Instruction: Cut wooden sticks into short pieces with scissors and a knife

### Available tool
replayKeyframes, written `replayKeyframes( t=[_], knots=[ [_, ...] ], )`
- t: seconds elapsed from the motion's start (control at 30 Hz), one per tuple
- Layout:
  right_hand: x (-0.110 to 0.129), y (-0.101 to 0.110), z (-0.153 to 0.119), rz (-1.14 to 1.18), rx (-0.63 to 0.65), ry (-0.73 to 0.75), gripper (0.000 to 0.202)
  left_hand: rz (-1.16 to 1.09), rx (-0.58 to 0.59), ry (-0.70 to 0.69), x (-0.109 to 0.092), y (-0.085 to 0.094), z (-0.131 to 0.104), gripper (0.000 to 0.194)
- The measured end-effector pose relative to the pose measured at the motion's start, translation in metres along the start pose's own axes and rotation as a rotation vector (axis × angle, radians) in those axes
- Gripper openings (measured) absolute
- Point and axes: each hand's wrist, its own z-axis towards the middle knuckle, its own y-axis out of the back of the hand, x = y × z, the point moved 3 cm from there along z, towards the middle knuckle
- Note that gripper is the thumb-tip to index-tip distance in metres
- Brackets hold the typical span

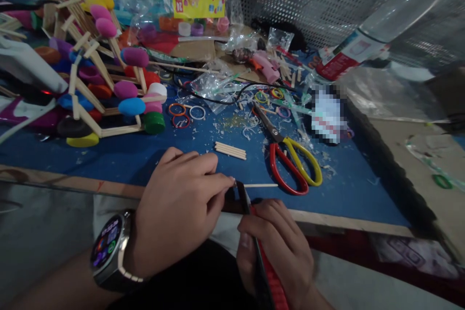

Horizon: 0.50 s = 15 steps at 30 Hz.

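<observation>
My right hand (278, 247) is wrapped round the red handle of a utility knife (272, 278) at the table's front edge. The knife's blade lies across a thin wooden stick (261, 185). My left hand (185, 198), with a watch (111, 247) on its wrist, has its fingers pressed together at the stick's left end, beside the blade. Just beyond sits a small row of short cut sticks (230, 150). Scissors with one red and one yellow handle loop (303, 161) lie to the right of the sticks.
Stick frames with coloured foam pieces (127, 89) crowd the left of the blue table (348, 198). Rubber bands (197, 112), plastic bags, a cable and scraps lie behind. At the right stand a plastic bottle (354, 51) and cardboard (410, 150).
</observation>
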Motion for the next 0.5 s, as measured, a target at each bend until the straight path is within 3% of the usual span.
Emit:
replayKeyframes(
  t=[0.2, 0.5],
  knots=[
    [0.0039, 0.0004, -0.0058, -0.007, -0.096, 0.023, 0.017, 0.024, -0.014, -0.009, 0.0007, -0.0009, -0.0004, 0.019],
    [-0.0008, -0.0033, -0.0066, 0.027, -0.133, 0.028, 0.015, -0.005, 0.017, -0.005, 0.0009, 0.0009, -0.0002, 0.020]
  ],
)
